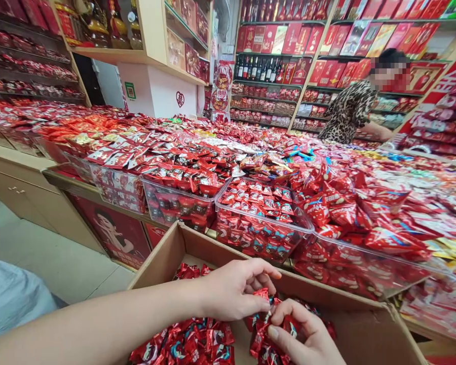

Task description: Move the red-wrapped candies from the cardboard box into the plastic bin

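Both my hands are inside an open cardboard box point(368, 332) that holds many red-wrapped candies point(197, 338). My left hand point(237, 289) reaches across from the left, its fingers curled around a red-wrapped candy point(263, 294). Close beside it, my right hand point(302, 332) has thumb and forefinger pinched on another red candy point(291, 324) over the small pile. Between the two heaps a strip of the box's bottom shows. Just beyond the box's far wall stands a clear plastic bin point(266, 223) with neat rows of small red candies.
Clear bins of wrapped sweets point(178, 177) cover the long counter ahead, with larger red packets point(345, 208) to the right. Behind the counter is a person in a leopard-print top point(347, 111). Shelves of red boxes and bottles point(266, 71) line the back. Light blue fabric point(13, 299) shows at lower left.
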A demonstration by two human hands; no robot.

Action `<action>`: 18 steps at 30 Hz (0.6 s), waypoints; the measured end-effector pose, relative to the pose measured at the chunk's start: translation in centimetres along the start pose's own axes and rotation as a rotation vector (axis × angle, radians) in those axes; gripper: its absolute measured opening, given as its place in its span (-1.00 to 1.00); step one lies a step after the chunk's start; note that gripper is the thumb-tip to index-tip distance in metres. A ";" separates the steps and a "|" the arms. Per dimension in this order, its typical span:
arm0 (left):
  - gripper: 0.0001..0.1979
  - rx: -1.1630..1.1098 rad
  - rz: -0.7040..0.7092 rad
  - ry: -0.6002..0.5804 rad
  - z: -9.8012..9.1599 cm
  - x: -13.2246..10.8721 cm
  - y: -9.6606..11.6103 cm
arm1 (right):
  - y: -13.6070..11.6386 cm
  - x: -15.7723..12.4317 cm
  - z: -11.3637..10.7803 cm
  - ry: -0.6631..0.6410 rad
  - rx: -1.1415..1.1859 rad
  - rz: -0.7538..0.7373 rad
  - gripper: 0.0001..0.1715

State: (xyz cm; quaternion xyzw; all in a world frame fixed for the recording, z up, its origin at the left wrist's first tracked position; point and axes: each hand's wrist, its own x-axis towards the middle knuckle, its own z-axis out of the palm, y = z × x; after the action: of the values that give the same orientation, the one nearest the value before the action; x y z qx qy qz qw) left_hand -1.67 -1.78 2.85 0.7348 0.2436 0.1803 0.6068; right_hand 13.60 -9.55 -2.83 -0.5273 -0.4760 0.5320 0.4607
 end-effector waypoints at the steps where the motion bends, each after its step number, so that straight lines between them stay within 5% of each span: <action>1: -0.59 -0.001 -0.001 0.012 0.0 0.0 -0.1 | 0.2 0.2 -0.2 -0.045 -0.010 0.007 -0.79; 4: -0.57 -0.056 -0.030 0.042 0.2 0.0 -0.2 | 0.4 0.4 -0.5 -0.087 -0.006 0.020 -0.77; 10: -0.60 -0.210 -0.070 0.025 0.2 0.3 -0.4 | -0.9 -0.8 1.1 0.128 0.022 -0.001 -0.74; 18: -0.51 -0.199 -0.103 -0.069 0.0 0.1 -0.7 | -1.6 -1.2 1.0 0.189 -0.040 -0.064 -0.78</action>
State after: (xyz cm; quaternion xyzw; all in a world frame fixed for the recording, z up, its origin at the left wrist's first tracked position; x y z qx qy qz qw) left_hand -1.71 -1.58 2.13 0.6631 0.2406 0.1468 0.6934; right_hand 12.57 -10.56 -1.06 -0.5687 -0.4576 0.4555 0.5097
